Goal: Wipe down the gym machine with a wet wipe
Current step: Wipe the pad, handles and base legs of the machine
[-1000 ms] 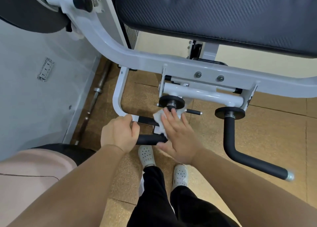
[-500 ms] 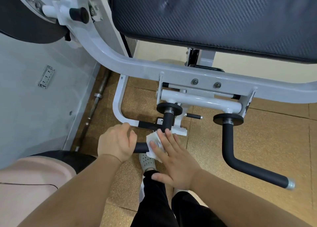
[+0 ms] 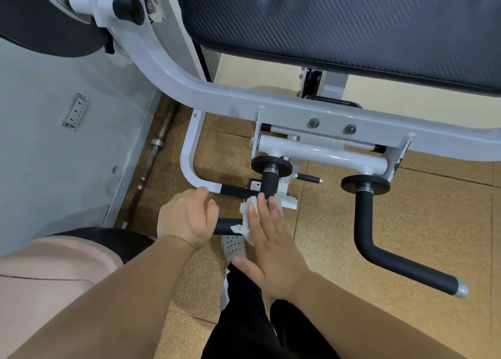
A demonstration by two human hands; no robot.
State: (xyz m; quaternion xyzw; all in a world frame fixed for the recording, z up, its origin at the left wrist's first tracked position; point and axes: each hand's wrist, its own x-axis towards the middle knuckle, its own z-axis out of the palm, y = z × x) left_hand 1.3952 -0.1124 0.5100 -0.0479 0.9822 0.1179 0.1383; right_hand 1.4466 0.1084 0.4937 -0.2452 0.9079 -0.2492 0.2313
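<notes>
The gym machine has a pale grey frame [image 3: 271,101], a dark padded seat [image 3: 352,22] and two black bent handles. My left hand [image 3: 187,217] grips the end of the left handle [image 3: 226,226], fingers curled round it. My right hand [image 3: 268,239] lies flat with straight fingers, pressing a crumpled white wet wipe [image 3: 246,217] against the bend of that handle, just below its upright part [image 3: 269,185]. The right handle [image 3: 393,261] sticks out untouched to the right.
A grey wall [image 3: 54,155] with a socket plate [image 3: 76,112] stands at the left; a barbell [image 3: 160,141] lies along its foot. Cork-coloured floor tiles [image 3: 379,223] lie below. My legs and a pale shoe [image 3: 233,246] are under the handle.
My right hand with the wipe slid down from the handle's upright part to its bend a second ago, and has since edged slightly back up. My left hand kept its grip.
</notes>
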